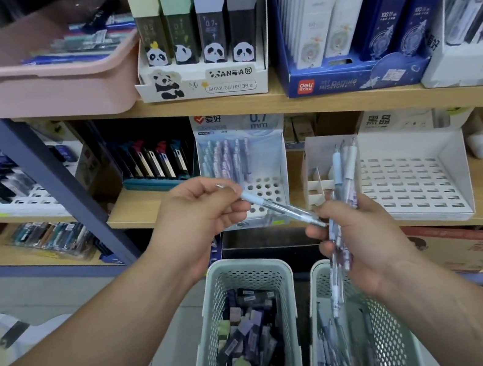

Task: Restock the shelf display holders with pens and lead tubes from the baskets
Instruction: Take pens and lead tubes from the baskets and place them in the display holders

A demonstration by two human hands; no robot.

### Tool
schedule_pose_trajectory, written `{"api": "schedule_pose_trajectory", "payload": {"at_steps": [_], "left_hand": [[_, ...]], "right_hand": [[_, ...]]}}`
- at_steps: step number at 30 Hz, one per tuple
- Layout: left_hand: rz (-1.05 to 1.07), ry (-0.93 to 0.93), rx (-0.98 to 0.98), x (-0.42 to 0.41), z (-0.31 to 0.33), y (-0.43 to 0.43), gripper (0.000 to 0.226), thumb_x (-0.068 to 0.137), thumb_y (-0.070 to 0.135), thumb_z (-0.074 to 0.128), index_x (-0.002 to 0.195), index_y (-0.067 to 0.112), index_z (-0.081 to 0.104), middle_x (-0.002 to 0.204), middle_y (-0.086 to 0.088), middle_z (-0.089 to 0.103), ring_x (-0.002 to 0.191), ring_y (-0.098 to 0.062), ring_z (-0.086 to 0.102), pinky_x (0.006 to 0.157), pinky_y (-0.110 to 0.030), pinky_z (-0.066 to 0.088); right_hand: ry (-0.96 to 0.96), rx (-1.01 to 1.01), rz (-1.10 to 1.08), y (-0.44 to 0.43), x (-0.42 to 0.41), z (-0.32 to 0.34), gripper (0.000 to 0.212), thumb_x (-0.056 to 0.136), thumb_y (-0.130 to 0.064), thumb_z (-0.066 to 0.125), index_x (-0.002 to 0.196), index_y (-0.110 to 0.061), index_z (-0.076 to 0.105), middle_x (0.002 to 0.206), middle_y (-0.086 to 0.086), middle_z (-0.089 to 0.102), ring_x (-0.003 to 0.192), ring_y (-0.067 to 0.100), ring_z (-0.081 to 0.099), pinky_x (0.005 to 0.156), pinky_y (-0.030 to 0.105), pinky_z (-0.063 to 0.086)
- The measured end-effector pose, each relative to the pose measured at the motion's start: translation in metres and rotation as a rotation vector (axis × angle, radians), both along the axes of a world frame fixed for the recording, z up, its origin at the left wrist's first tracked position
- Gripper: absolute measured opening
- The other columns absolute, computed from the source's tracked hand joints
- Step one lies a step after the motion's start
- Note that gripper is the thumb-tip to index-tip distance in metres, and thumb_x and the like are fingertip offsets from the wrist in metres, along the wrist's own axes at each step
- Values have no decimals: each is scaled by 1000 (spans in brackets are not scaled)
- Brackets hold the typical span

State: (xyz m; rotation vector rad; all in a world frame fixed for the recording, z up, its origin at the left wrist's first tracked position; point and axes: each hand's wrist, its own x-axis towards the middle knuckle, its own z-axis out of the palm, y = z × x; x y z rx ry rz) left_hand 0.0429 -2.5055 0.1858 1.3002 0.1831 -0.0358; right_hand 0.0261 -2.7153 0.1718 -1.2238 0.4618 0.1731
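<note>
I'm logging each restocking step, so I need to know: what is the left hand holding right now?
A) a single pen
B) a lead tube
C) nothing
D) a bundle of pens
A: the left hand pinches a single pen with a clear barrel, while the bundle of pens is gripped in the right hand.

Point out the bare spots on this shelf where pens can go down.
Free: the front holes of the 0.7 mm pen holder; the white slotted tray, empty, right of the small divided box; bare shelf wood between the teal display tray and the pen holder. Crowded: the upper shelf, packed from pink bin to Deli boxes.
</note>
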Motion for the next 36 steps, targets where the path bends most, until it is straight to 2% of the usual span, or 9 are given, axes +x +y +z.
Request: {"api": "schedule_pose_trajectory", "payload": {"at_steps": [3,6,12,15,19,23,28,33,36], "left_hand": [[-137,-119,219,1,-3,9,18,80,-12,74,79,4,69,81,-21,74,73,-30,74,66,-29,60],[-392,-57,433,-1,-9,18,30,78,-13,75,94,12,74,79,-14,76,73,-23,74,65,-24,57],[-740,-191,873,-15,-20,1,13,85,38,77,94,28,79,82,10,74,74,-8,68,68,-28,54],[-777,-257,962,-18,-14,-5,21,89,41,70,91,21,78,81,-1,71,72,-17,64,68,-36,52],[-775,-227,803,-16,-12,-5,17,91,22,73,86,7,69,59,5,48,52,-7,37,53,-23,33],[-730,-129,617,-15,-14,-3,4,90,11,74,93,14,75,57,17,57,47,0,40,50,-14,35],[-585,-13,708,-2,-17,15,10,86,7,77,91,15,72,69,2,69,56,-5,62,55,-19,49],[-67,-130,796,16,-22,43,16,86,15,78,79,11,63,70,-7,72,65,-22,72,66,-48,62],[212,-201,810,26,-26,54,17,85,18,77,78,12,63,74,-8,71,75,-29,72,71,-52,60]], "right_hand": [[-49,-61,-66,-3,3,-1,22,87,0,64,100,-17,59,82,7,66,56,14,64,39,22,39],[-102,-144,-57,-5,4,-2,24,86,2,64,102,-16,59,81,9,65,52,15,61,39,23,39],[-282,-402,85,11,-6,-8,28,81,1,69,95,-20,57,66,5,64,51,18,62,46,29,45],[-377,-526,163,18,-11,-9,33,81,-6,68,98,-33,59,72,0,69,54,17,65,51,29,47],[-417,-507,204,22,-12,-7,38,83,-7,67,102,-39,61,78,1,73,56,17,67,51,27,48],[-414,-447,222,25,-10,-5,39,85,-7,68,95,-45,61,75,0,72,54,17,66,48,25,48],[-327,-337,189,25,-8,-10,19,91,-19,74,98,-31,60,66,0,67,50,14,57,45,25,44],[-291,-272,150,19,-3,-11,15,91,-19,74,92,-27,61,65,1,66,50,14,53,46,23,43],[-288,-275,131,16,-1,-14,18,90,-19,75,97,-20,59,65,2,65,50,16,53,44,25,42]]}}
